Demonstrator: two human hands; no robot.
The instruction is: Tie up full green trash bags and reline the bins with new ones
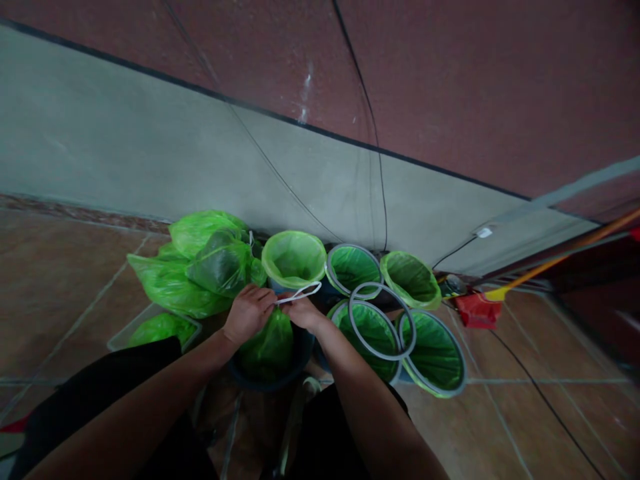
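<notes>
Both hands meet over a dark bin (240,377), at the gathered top of a green garbage bag (270,343) that sits inside it. My left hand (250,310) pinches one side of the bag's white drawstring (309,291). From the other side, my right hand (301,312) closes on the same drawstring, whose loop sticks out above it to the right. Some fingertips are hidden behind the hands. Just left of my left hand lie several filled, tied green garbage bags (187,283).
Behind my hands stands a bin with a green liner (293,250). More lined bins (433,353) are grouped to the right, with a loose grey ring (354,327) across them. A clear tub (117,341), a red dustpan (477,312) and a wall (200,153) surround the area.
</notes>
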